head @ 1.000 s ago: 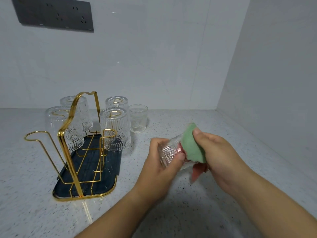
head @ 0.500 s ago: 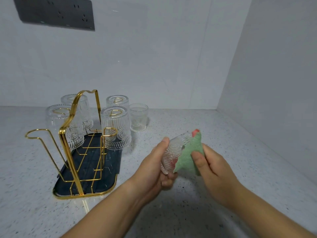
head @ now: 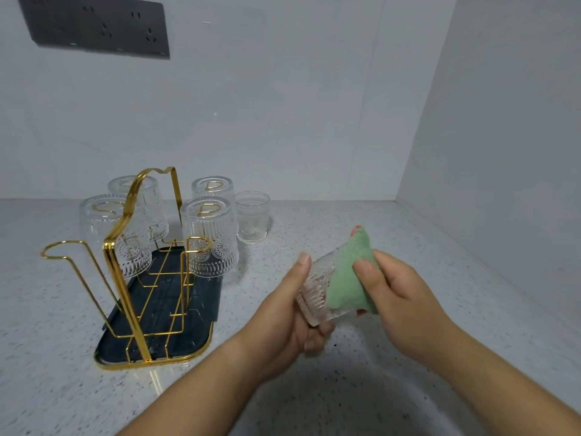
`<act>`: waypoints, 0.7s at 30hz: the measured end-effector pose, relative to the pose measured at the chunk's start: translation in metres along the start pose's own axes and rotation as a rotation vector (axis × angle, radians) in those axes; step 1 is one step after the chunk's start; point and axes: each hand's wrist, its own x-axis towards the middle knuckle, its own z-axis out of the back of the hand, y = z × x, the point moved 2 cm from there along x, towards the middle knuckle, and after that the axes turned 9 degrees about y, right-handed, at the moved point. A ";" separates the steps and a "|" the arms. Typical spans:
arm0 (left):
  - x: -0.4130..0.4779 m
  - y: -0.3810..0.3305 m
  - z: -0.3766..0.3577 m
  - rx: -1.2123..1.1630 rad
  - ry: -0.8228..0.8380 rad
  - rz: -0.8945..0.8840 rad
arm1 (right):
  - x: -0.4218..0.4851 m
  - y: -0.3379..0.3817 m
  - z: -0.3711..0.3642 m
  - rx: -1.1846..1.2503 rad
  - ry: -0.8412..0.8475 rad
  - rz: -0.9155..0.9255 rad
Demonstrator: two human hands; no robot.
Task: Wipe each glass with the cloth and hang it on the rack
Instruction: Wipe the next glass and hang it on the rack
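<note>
Wiping step was in hand here: the left hand (head: pixel 289 319) gripped the ribbed glass (head: pixel 312 292), tilted on its side and held up off the tabletop (head: pixel 314 388), while the right hand (head: pixel 405 297) pinched the green cloth (head: pixel 347 278) against the glass's wall. The rack (head: pixel 110 247) sat out past the left hand with four hung glasses (head: pixel 209 237) on it, and a spare glass (head: pixel 252 217) stood beyond both hands. Next move, I reckon: finish rubbing, flip it mouth-down, and slip it over a free peg (head: pixel 197 243) without clinking the neighbour right behind it.
</note>
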 end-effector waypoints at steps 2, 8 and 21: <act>0.001 -0.001 -0.002 -0.025 -0.027 -0.011 | -0.003 -0.001 -0.004 -0.044 0.023 0.041; -0.005 0.000 0.008 0.790 -0.181 -0.425 | 0.002 0.001 0.002 0.219 -0.017 -0.171; -0.005 -0.005 -0.007 0.104 0.073 -0.096 | -0.012 0.014 0.002 0.149 -0.079 0.061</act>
